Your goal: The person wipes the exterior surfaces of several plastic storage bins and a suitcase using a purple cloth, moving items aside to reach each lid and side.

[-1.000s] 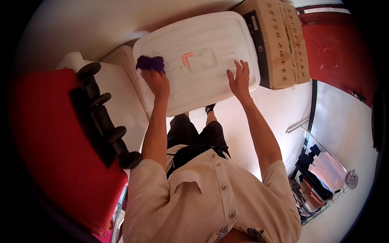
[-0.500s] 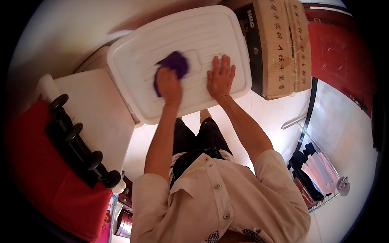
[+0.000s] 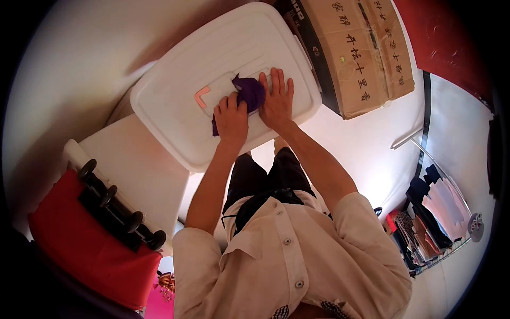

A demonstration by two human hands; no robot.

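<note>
A white plastic storage box lid [image 3: 170, 101] lies in front of me, with moulded ridges and an orange-pink L-shaped patch [image 3: 200, 97]. My left hand [image 3: 231, 119] presses a crumpled purple cloth [image 3: 251, 93] onto the lid, its fingers bent over the cloth. Part of the cloth sticks out beyond the fingertips, and another bit shows beside the thumbless edge of the hand. Just right of the cloth, my right hand [image 3: 278, 102] rests flat on the lid with fingers stretched out. Its thumb side is against or very near the cloth.
A taped cardboard carton [image 3: 366, 58] stands right of the lid. On the left are a white surface [image 3: 143, 170], a black rack with round knobs [image 3: 121, 210] and red fabric [image 3: 90, 239]. Folded clothes [image 3: 430, 212] hang on a rack at right, near a pole [image 3: 409, 138].
My left hand has moved the cloth toward my right hand, and the two now nearly meet. The orange-pink patch has come into sight. The whole view has shifted and turned slightly.
</note>
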